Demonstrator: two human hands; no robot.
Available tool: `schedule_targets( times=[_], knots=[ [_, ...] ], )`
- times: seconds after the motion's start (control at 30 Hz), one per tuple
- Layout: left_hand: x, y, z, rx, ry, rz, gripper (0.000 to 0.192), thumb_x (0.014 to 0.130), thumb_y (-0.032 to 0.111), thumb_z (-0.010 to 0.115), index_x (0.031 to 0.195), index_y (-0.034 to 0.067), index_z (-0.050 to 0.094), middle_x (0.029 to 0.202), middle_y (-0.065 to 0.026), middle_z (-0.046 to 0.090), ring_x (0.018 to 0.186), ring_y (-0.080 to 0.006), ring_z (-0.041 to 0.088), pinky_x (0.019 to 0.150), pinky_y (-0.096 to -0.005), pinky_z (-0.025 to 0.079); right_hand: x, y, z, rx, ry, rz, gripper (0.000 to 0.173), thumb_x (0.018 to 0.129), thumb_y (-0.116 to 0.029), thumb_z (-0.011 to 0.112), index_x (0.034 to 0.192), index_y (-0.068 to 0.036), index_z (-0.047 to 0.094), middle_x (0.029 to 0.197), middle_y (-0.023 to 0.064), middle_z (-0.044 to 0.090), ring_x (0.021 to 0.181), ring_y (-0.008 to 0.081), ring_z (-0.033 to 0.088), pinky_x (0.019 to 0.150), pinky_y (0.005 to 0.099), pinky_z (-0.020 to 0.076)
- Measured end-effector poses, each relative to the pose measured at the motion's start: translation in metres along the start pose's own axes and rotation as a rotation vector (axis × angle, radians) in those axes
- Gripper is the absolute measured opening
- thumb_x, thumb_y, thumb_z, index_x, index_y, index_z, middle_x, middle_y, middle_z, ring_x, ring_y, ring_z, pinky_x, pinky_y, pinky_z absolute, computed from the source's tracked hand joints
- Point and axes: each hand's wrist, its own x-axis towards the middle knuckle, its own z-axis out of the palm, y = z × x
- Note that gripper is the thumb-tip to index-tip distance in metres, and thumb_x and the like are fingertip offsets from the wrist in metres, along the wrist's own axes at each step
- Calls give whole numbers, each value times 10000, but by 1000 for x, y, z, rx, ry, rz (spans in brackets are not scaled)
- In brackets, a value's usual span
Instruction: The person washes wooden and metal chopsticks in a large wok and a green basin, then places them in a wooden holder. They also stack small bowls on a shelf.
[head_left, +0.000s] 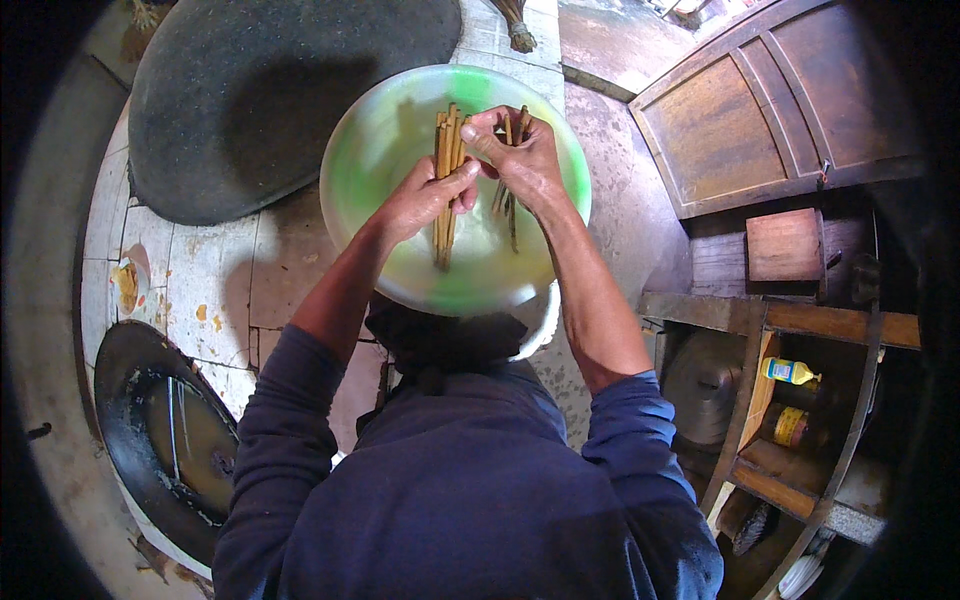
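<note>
A green and white basin (405, 262) lies in front of me, and both my hands are above it. My left hand (431, 193) is closed around a bundle of thin wooden chopsticks (448, 150), held roughly lengthwise away from me. Several darker sticks (513, 221), which look like chopsticks too, are in my right hand (521, 154) and stick out on both sides of it. The thumb and forefinger of my right hand are at the upper part of the left bundle, touching or nearly touching one stick.
A large dark round lid (300, 97) lies on the tiled stove top (195, 277) at upper left. At lower left a wok (120, 375) holds murky liquid. A wooden cabinet (750, 412) with bottles is at right, below a wooden door (735, 112). A brush (519, 34) lies beyond the basin.
</note>
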Motion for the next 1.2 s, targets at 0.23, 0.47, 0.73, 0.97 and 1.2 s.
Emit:
schedule_targets(
  times=[0.23,0.47,0.73,0.97,1.2],
  knots=[
    [1,-1,3,-59,-23,29,308,1052,300,540,997,30,679,762,-13,599,697,-103,542,666,-267,468,1,-8,-10,-103,66,-127,143,918,-150,725,949,-13,697,824,12,674,780,84,576,710,275,482],
    [0,4,5,-58,-3,9,271,1059,249,514,1037,9,639,794,-16,573,733,-107,542,707,-284,463,13,-23,-37,-106,222,-248,163,953,-150,684,913,2,728,842,16,707,787,98,608,744,276,493],
    [-8,0,-6,-84,37,51,294,1065,267,501,963,19,620,683,21,493,636,-81,463,632,-267,402,37,-46,-82,275,495,-416,154,989,-215,631,951,-66,621,842,92,700,671,150,606,540,262,412],
    [-8,-6,-10,-143,32,58,300,1070,261,493,940,21,617,641,40,430,607,-70,418,613,-266,384,48,-75,-106,627,567,-555,179,1039,-221,527,952,-71,483,677,45,499,595,173,537,533,311,476],
    [-3,-4,-4,-99,7,-17,297,1061,262,514,925,25,630,643,48,420,606,-67,408,592,-253,371,22,-24,-24,67,313,-191,215,907,-247,762,1017,-72,703,759,-30,601,654,69,503,580,257,415]
  ],
)
